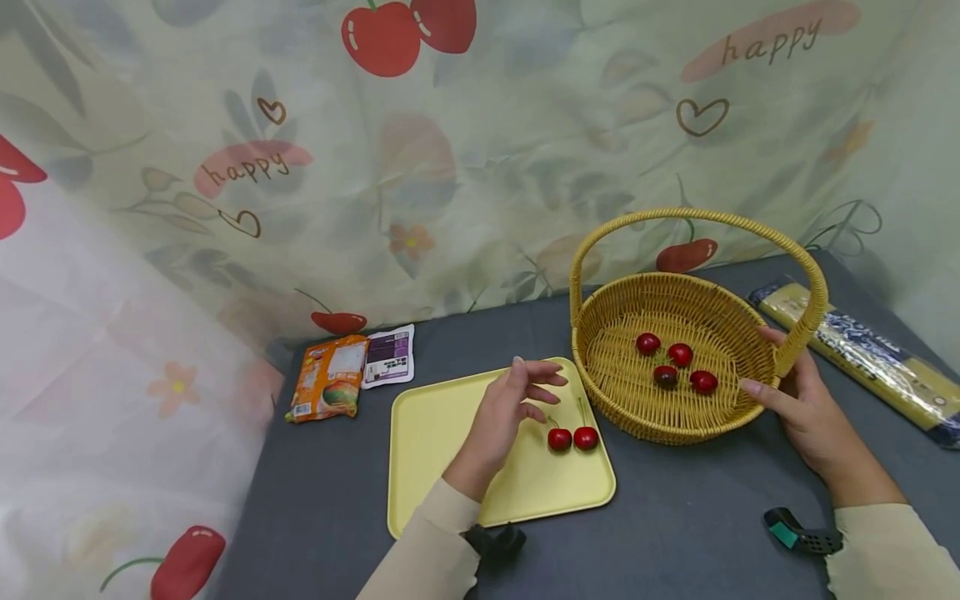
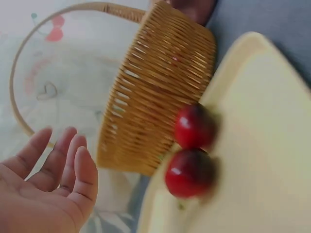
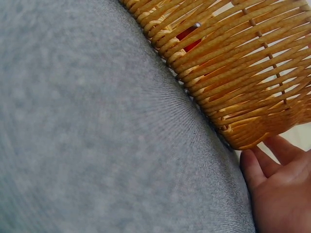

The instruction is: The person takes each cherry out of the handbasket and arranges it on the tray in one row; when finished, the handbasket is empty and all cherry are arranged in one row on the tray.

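My left hand (image 1: 501,417) hovers over the pale yellow tray (image 1: 423,433), its fingers loosely extended and holding nothing. Two dark red cherries with stems, one on the left (image 1: 559,440) and one on the right (image 1: 586,438), lie side by side near the tray's right edge, just beyond those fingertips. To the right of the tray stands a woven basket (image 1: 611,350) with a tall arched handle. Several cherries (image 1: 680,355) rest on its bottom. My right hand (image 1: 813,421) grips the basket's right rim beside the handle's base, thumb on the inner side and the other fingers partly hidden outside.
An orange food packet (image 1: 327,379) and a small white-and-purple packet (image 1: 388,357) lie behind the tray on the left. A long yellow-and-blue package (image 1: 870,354) lies right of the basket. A printed curtain (image 1: 480,192) hangs behind the grey table (image 1: 315,508).
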Tool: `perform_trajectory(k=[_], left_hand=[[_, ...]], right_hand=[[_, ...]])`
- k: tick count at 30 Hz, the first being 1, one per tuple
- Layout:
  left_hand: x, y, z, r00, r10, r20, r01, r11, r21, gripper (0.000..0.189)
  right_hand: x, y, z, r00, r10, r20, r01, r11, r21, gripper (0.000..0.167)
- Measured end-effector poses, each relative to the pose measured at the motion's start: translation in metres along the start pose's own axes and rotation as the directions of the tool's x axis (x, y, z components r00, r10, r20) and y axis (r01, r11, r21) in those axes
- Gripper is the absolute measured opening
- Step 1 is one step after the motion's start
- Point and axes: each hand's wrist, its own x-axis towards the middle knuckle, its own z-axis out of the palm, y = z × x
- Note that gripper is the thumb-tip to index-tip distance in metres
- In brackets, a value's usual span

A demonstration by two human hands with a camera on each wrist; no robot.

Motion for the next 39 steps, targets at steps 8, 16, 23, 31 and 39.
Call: perform_trajectory(k=[8,16,23,31,39], left_hand=[[0.036,0.029,0.018,0.988,0.07,0.141,-0.063,0.997,-0.053,0.091],[0.075,0.038,0.041,0.977,0.016,0.211,-0.013,1.0,-0.017,0.076],[0.105,0.029,0.063,0.977,-0.065,0.203,0.06,0.998,0.03,0.063],[0.134,0.028,0.085,0.98,-0.107,0.165,0.093,0.992,0.091,0.064],[0.152,0.013,0.096,0.98,-0.177,0.087,0.167,0.98,0.112,0.071]], right_hand=[[-0.001,-0.001,-0.001,1.0,0.002,-0.002,-0.002,1.0,-0.008,0.074],[0.0,-0.003,-0.001,1.0,0.004,-0.003,-0.004,1.0,-0.014,0.074],[-0.001,-0.004,-0.001,1.0,0.004,-0.004,-0.004,1.0,-0.006,0.073],[-0.002,-0.003,-0.002,1.0,0.013,-0.011,-0.013,1.0,-0.018,0.074],[0.0,-0.001,-0.001,1.0,0.011,-0.022,-0.011,1.0,0.003,0.074]])
